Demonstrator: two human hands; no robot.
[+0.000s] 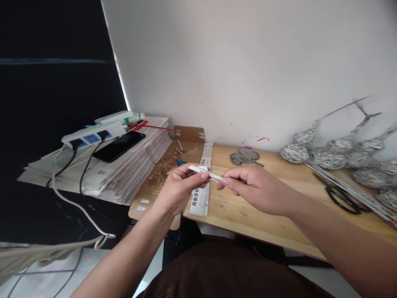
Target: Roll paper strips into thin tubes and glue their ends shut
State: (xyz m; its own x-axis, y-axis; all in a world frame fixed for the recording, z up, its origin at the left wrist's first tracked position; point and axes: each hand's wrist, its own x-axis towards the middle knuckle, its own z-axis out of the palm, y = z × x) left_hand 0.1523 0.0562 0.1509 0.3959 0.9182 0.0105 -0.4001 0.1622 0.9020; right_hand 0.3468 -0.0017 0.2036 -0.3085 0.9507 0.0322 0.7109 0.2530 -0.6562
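Between both hands, above the front part of the wooden table, is a thin roll of printed paper [214,176]. My left hand [182,182] pinches its wider, partly unrolled end between thumb and fingers. The narrower end is gripped by my right hand [245,182], with the thumb on top and fingers curled round it. Below the left hand lies a strip of newspaper [200,203] with large black characters, along the joint between a brown board [145,198] and the table. The hands hide part of that strip.
A tall paper stack [124,178] at left carries a power strip [93,134] and a phone [120,145]. Scissors [344,200], long paper rods [350,190] and woven paper gourds [294,153] lie at right. A grey lump [245,156] sits by the wall.
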